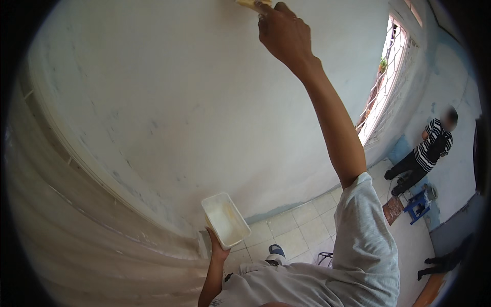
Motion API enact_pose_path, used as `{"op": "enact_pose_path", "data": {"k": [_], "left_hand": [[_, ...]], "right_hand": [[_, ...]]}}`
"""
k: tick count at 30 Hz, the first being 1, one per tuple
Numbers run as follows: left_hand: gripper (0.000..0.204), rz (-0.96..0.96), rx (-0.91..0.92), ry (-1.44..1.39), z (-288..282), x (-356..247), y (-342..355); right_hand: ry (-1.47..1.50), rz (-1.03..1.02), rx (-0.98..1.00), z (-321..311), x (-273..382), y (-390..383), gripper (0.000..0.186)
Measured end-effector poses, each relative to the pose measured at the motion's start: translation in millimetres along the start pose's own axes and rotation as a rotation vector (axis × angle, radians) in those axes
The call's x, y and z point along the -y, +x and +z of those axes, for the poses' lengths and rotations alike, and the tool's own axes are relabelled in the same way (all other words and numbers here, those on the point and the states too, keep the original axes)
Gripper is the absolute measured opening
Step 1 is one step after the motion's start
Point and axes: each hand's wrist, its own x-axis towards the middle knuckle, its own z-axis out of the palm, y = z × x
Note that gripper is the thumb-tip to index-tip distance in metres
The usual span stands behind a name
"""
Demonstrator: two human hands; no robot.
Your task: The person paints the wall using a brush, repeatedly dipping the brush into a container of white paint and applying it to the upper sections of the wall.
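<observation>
My right hand (286,36) is raised high on my outstretched arm, its fingers closed round a pale yellow block-like tool (254,5) against the wall. The upper edge of the picture cuts the tool off, so its exact kind cannot be made out. Low down, my left hand (217,246) grips a white rectangular plastic tub (221,215) by its lower left side. The tub is tilted with its mouth facing me, and whitish residue coats its inside. Patchy white paint and dark smudges mark the wall (169,102) in front of me.
A beige curtain (102,230) hangs along the left. To the right is a window with a white grille (381,82). A person in a striped shirt (432,143) stands at the far right, near a blue stool (418,205). Pale tiles (291,240) cover the floor below.
</observation>
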Motion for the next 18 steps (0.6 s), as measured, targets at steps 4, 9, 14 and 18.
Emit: {"op": "enact_pose_path", "data": {"k": [4,9,14,18], "left_hand": [[0.080,-0.006,-0.034,0.040,-19.2,-0.5,-9.3],[0.081,0.019,-0.010,-0.027,-17.5,5.4,-9.7],[0.081,0.018,0.013,-0.006,-30.3,2.3,-17.4],[0.081,-0.005,-0.001,-0.012,-25.0,1.4,-21.4]], "right_hand": [[0.017,0.054,0.159,37.1,12.7,-43.7,0.041],[0.028,0.198,0.493,52.1,43.5,-198.2,0.042],[0.109,0.220,0.706,24.8,47.4,-240.4,0.039],[0.058,0.228,0.448,-13.5,37.3,-139.7,0.037]]}}
